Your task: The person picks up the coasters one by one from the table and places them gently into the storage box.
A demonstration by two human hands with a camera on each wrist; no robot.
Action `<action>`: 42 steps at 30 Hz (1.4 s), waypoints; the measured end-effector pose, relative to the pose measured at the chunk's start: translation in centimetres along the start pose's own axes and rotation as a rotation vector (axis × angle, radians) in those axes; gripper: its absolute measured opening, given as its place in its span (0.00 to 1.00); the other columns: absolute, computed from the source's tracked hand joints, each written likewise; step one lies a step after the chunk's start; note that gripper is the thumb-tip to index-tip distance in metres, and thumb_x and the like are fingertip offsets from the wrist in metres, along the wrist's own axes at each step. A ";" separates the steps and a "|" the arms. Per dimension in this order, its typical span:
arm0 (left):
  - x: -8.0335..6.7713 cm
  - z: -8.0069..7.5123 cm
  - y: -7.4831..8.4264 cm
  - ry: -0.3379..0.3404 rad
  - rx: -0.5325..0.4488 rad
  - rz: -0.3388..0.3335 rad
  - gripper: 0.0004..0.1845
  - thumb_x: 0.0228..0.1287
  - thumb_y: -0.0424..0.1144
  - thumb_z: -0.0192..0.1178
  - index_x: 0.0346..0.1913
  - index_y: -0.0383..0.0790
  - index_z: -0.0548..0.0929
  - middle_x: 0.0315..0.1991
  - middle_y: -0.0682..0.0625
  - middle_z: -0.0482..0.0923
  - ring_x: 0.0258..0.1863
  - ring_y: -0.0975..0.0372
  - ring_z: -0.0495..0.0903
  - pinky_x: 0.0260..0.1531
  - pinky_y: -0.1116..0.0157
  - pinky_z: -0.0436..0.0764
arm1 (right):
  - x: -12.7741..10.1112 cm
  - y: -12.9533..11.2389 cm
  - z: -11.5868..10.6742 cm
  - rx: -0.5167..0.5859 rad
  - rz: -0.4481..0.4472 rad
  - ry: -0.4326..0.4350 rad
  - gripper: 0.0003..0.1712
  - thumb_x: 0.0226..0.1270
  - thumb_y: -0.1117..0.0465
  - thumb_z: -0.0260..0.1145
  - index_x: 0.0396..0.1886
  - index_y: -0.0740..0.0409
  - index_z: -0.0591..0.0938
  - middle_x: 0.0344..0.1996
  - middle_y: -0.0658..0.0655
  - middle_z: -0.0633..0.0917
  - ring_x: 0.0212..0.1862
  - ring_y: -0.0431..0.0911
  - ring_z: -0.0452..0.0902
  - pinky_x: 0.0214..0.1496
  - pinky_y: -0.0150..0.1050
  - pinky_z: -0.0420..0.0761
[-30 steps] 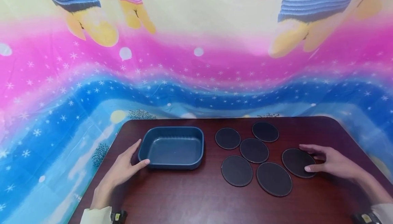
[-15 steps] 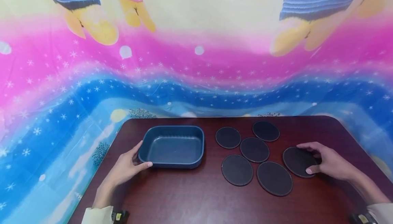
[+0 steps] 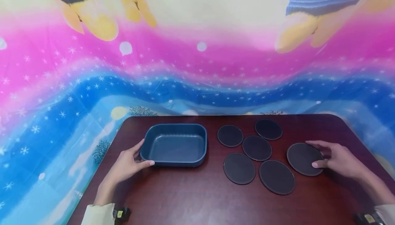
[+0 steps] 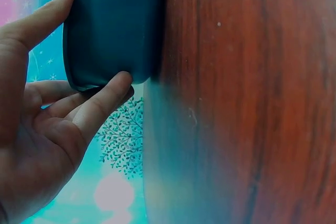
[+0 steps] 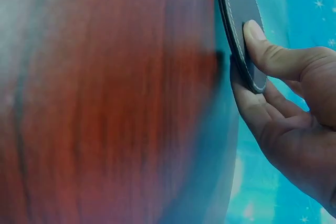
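Observation:
At the left end of a dark blue rectangular container [image 3: 176, 146], my left hand [image 3: 128, 163] grips the corner, thumb at the front rim and fingers at the side. The left wrist view shows the container's outer wall [image 4: 118, 24] between thumb and fingers. My right hand [image 3: 342, 160] pinches a round black coaster [image 3: 303, 160] by its right edge. In the right wrist view the thumb lies on the stitched face of this coaster [image 5: 244, 30], with fingers beneath, and it is raised off the table. Inside the container only the bare bottom shows.
Several more round black coasters lie flat between container and right hand, among them a middle one [image 3: 257, 148] and a front one [image 3: 277, 177]. They rest on a dark red-brown wooden table [image 3: 197, 197]. A colourful printed cloth [image 3: 185, 63] hangs behind the table.
My right hand has closed its thumb and fingers on the right coaster and raised it slightly. My left hand has moved in a little and taken hold of the container's corner.

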State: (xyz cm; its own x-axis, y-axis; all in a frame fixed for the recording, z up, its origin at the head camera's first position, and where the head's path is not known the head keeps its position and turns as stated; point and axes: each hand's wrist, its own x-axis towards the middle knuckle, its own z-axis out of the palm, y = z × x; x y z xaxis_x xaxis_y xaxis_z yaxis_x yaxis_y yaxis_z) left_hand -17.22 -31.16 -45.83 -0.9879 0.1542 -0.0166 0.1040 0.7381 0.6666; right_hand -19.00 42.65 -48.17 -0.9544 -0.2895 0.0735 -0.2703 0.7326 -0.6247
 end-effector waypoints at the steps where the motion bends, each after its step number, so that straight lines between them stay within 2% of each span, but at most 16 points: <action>1: 0.1 0.0 0.0 0.000 0.000 -0.001 0.60 0.63 0.59 0.77 0.86 0.35 0.55 0.75 0.28 0.72 0.61 0.44 0.88 0.54 0.53 0.90 | -0.1 0.0 -0.1 0.010 0.007 -0.005 0.46 0.54 0.65 0.86 0.72 0.70 0.77 0.54 0.76 0.88 0.45 0.21 0.84 0.36 0.27 0.84; 5: 0.4 0.1 0.1 -0.003 0.004 0.008 0.60 0.63 0.59 0.77 0.86 0.36 0.55 0.74 0.29 0.73 0.60 0.45 0.89 0.54 0.54 0.90 | -0.7 0.2 -0.3 0.058 0.058 -0.020 0.43 0.59 0.66 0.83 0.73 0.71 0.76 0.52 0.72 0.89 0.42 0.26 0.88 0.36 0.31 0.88; 7: 0.4 0.2 0.1 0.001 0.002 0.015 0.59 0.63 0.59 0.77 0.86 0.36 0.56 0.75 0.29 0.72 0.60 0.45 0.89 0.54 0.53 0.90 | -0.9 0.4 -0.3 0.106 0.076 -0.031 0.41 0.62 0.67 0.81 0.74 0.71 0.75 0.50 0.63 0.91 0.42 0.29 0.90 0.36 0.35 0.90; 11: 0.4 0.3 0.1 0.006 -0.002 0.024 0.59 0.63 0.58 0.78 0.86 0.35 0.56 0.76 0.29 0.71 0.62 0.44 0.88 0.54 0.53 0.90 | -1.2 0.8 -0.5 0.212 0.095 -0.049 0.39 0.68 0.69 0.76 0.76 0.70 0.72 0.48 0.39 0.91 0.43 0.35 0.92 0.37 0.38 0.91; 14: 0.4 0.3 0.1 0.008 -0.003 0.025 0.59 0.63 0.57 0.78 0.86 0.35 0.56 0.77 0.29 0.70 0.62 0.43 0.87 0.55 0.52 0.89 | -1.4 1.1 -0.7 0.273 0.104 -0.058 0.38 0.71 0.69 0.74 0.77 0.70 0.71 0.47 0.29 0.88 0.44 0.38 0.93 0.38 0.40 0.92; 20: 0.4 0.1 0.2 0.015 0.012 0.027 0.59 0.64 0.58 0.77 0.86 0.34 0.56 0.76 0.28 0.70 0.62 0.42 0.87 0.55 0.51 0.89 | -1.6 1.0 -0.9 0.290 0.153 -0.046 0.38 0.74 0.67 0.72 0.79 0.68 0.68 0.46 0.31 0.88 0.44 0.40 0.93 0.39 0.40 0.92; 22: 0.4 0.1 0.3 0.018 0.016 0.025 0.59 0.64 0.58 0.77 0.86 0.34 0.56 0.76 0.28 0.70 0.63 0.42 0.87 0.56 0.51 0.89 | -1.6 0.9 -1.1 0.284 0.143 -0.043 0.38 0.75 0.66 0.71 0.79 0.69 0.68 0.46 0.31 0.87 0.44 0.40 0.93 0.39 0.40 0.92; 29: 0.4 -0.2 0.8 0.017 0.027 0.028 0.58 0.65 0.58 0.76 0.86 0.33 0.55 0.75 0.27 0.71 0.63 0.42 0.86 0.56 0.50 0.89 | -1.1 0.6 -1.4 0.238 0.098 -0.033 0.36 0.76 0.68 0.70 0.79 0.66 0.70 0.49 0.24 0.83 0.47 0.29 0.89 0.39 0.35 0.91; 33: 0.3 -0.2 0.6 0.018 0.031 0.021 0.59 0.65 0.58 0.76 0.86 0.33 0.55 0.75 0.27 0.71 0.63 0.42 0.87 0.56 0.49 0.89 | -1.2 0.7 -1.3 0.278 0.093 -0.035 0.36 0.76 0.70 0.69 0.80 0.63 0.70 0.51 0.23 0.82 0.48 0.29 0.88 0.40 0.35 0.91; 36: 0.1 -0.1 0.2 0.017 0.030 0.014 0.59 0.65 0.58 0.76 0.86 0.34 0.55 0.75 0.28 0.72 0.63 0.42 0.87 0.56 0.50 0.88 | -1.4 0.7 -1.1 0.305 0.095 -0.032 0.36 0.77 0.70 0.68 0.81 0.61 0.70 0.55 0.20 0.79 0.51 0.24 0.84 0.41 0.34 0.91; 40: -0.1 0.0 -0.2 0.013 0.021 0.001 0.59 0.64 0.58 0.77 0.86 0.35 0.55 0.75 0.29 0.71 0.63 0.43 0.86 0.56 0.50 0.89 | -1.4 0.5 -0.8 0.331 0.122 -0.036 0.37 0.78 0.68 0.67 0.83 0.58 0.69 0.57 0.18 0.75 0.53 0.18 0.78 0.42 0.33 0.90; 42: -0.1 0.0 -0.3 0.010 0.014 -0.003 0.60 0.64 0.59 0.77 0.86 0.35 0.55 0.76 0.28 0.71 0.63 0.43 0.86 0.56 0.51 0.89 | -1.2 0.3 -0.7 0.364 0.143 -0.044 0.37 0.79 0.67 0.66 0.84 0.56 0.68 0.56 0.18 0.76 0.53 0.18 0.78 0.43 0.33 0.89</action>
State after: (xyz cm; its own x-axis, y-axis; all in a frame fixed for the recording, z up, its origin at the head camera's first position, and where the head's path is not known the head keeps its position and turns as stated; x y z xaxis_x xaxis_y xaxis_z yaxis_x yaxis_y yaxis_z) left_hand -17.11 -31.38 -46.04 -0.9892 0.1458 -0.0110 0.1029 0.7478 0.6559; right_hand -18.01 43.70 -47.90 -0.9705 -0.2327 -0.0629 -0.0648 0.5032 -0.8617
